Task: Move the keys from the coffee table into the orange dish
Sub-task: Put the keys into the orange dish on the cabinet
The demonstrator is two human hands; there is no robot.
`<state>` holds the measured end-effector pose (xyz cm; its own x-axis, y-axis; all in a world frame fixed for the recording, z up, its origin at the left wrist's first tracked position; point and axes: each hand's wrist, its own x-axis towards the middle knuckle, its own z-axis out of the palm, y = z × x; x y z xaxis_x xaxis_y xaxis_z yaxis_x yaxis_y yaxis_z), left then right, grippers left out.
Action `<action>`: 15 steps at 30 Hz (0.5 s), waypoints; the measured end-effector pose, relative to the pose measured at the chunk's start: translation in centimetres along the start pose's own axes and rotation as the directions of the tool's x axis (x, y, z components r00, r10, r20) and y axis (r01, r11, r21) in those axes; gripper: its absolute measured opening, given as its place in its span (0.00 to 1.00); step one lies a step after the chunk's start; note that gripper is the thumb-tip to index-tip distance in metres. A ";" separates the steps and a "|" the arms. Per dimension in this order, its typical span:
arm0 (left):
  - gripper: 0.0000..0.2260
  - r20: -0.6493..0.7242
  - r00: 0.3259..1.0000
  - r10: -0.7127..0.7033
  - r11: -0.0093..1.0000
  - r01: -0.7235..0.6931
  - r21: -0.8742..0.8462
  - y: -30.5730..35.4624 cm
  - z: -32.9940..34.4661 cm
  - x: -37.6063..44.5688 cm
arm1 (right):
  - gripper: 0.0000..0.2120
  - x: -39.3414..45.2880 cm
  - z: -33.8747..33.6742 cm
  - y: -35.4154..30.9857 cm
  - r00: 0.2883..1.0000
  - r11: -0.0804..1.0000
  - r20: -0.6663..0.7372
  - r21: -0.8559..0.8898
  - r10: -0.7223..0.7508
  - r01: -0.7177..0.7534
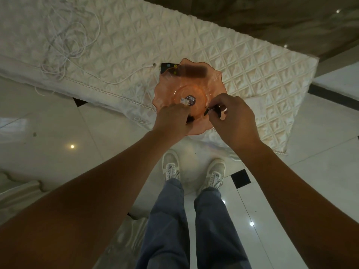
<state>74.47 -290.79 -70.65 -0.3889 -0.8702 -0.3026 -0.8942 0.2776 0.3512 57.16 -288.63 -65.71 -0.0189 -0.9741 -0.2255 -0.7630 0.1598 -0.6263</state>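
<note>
Head view: the left hand and right hand, fingers curled, each pinch part of the keys over the near rim of the orange dish, small tags hanging above its centre. The dish rests on a quilted white cloth, partly over a dark phone, with a tangled white cable to the left.

White cable tangled on quilted cloth; dark phone.

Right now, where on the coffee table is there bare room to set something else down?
The quilted cover right of the orange dish is bare to the table's edge. Left, the white cable tangles across the cloth, leaving a strip between its plug end and the hem. Crowded: the dish, with both hands over it and a dark phone behind.
</note>
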 end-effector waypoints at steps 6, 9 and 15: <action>0.13 0.086 0.995 -0.051 0.994 0.043 0.099 -0.3 1.2 -0.8 | 0.05 -0.8 0.4 0.9 1.000 1.000 0.009 0.000 -0.005 0.005; 0.13 0.066 0.997 -0.033 0.995 0.026 0.100 -0.5 1.2 -1.0 | 0.05 -0.9 0.6 1.1 1.000 1.000 0.010 -0.003 -0.006 0.006; 0.12 -0.025 1.000 -0.012 0.996 0.014 0.086 -0.5 0.3 -1.4 | 0.06 -0.5 1.9 0.7 0.999 0.999 0.027 -0.016 -0.029 0.030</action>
<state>75.42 -289.61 -70.64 -0.3722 -0.8833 -0.2851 -0.9155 0.2989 0.2693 57.79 -287.69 -67.44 0.0208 -0.9737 -0.2269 -0.7732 0.1282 -0.6211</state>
